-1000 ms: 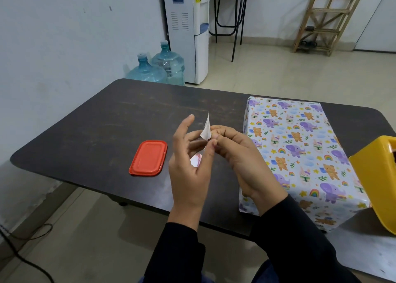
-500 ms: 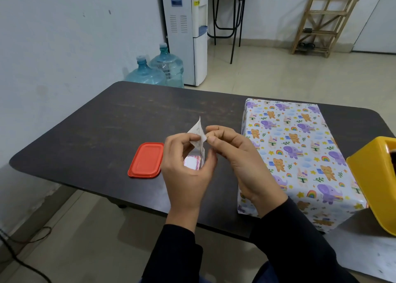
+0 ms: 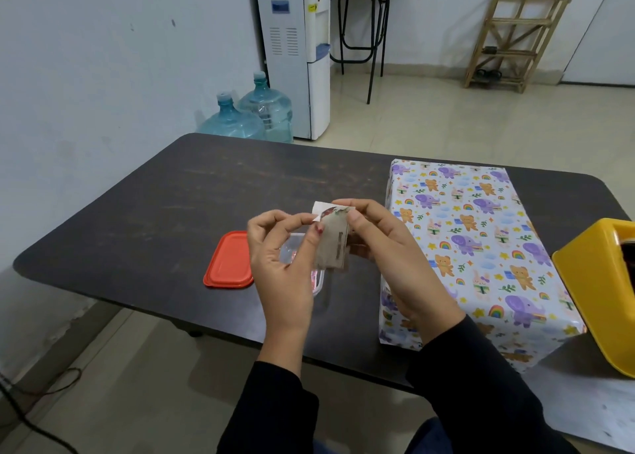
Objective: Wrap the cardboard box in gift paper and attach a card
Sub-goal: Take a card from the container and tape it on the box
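Box (image 3: pixel 481 247) sits wrapped just right of the hands, and now left hand (image 3: pixel 278 264) and right hand (image 3: pixel 388 257) pinch the card (image 3: pixel 335 244), seemingly peeling its backing, ready to press onto the paper.

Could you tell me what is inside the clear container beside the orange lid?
In the clear container, only a glimpse of something pink shows near its front corner; what it is I cannot tell. The left hand and the card it holds cover the rest.
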